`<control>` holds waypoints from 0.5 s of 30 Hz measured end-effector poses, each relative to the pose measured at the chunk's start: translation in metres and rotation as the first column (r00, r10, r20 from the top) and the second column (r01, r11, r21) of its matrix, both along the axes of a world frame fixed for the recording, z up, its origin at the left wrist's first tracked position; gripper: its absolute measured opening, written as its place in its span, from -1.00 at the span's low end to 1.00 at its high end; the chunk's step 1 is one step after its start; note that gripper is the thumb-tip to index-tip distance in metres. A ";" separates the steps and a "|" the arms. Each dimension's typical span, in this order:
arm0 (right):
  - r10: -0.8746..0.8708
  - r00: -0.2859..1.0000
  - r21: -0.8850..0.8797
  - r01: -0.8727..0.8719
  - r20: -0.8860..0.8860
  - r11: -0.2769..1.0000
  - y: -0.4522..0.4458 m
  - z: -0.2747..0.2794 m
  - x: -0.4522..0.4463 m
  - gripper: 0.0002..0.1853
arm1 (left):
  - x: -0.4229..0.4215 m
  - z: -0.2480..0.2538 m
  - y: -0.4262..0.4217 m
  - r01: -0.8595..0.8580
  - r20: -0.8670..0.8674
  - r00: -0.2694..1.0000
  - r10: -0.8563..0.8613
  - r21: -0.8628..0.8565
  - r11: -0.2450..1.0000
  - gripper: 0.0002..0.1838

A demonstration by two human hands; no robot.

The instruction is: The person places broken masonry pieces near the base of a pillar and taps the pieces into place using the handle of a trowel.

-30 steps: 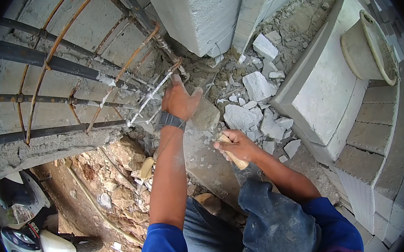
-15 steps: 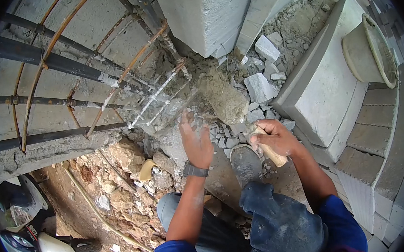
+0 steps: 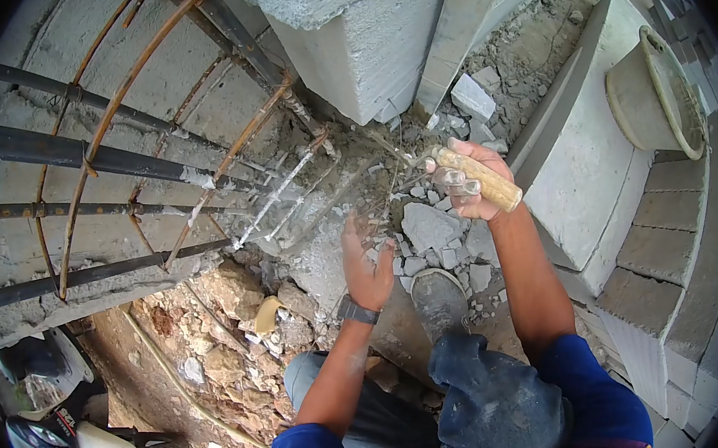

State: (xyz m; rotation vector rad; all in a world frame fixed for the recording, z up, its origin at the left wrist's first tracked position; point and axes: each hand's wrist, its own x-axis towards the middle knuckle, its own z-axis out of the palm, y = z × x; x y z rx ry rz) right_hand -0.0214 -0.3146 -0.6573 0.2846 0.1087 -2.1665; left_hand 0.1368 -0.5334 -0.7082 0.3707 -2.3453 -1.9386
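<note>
Gripping a wooden handle [image 3: 483,179], the right hand [image 3: 473,202] is closed around it; the far end is too blurred to identify. Below and left of that grip, the left hand [image 3: 367,272] spreads empty; farther left, white-spattered rebar [image 3: 278,195] could catch that end if swung wide.

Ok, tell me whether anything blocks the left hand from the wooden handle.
Only the right hand, gripping the wooden handle, partly covers it. Otherwise nothing visible blocks the left hand; the broken grey chunks seen between them appear to lie on the ground below.
</note>
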 end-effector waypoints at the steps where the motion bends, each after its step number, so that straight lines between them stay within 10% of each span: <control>1: 0.013 1.000 -0.006 -0.013 -0.015 1.000 0.002 0.000 -0.005 -0.40 | 0.000 -0.003 -0.002 -0.002 0.007 1.000 0.002 0.007 1.000 -0.12; 15: -0.018 0.988 -0.007 0.017 -0.151 1.000 0.001 0.037 -0.020 -0.38 | 0.007 -0.009 -0.009 0.058 0.011 0.998 -0.057 -0.088 0.994 -0.13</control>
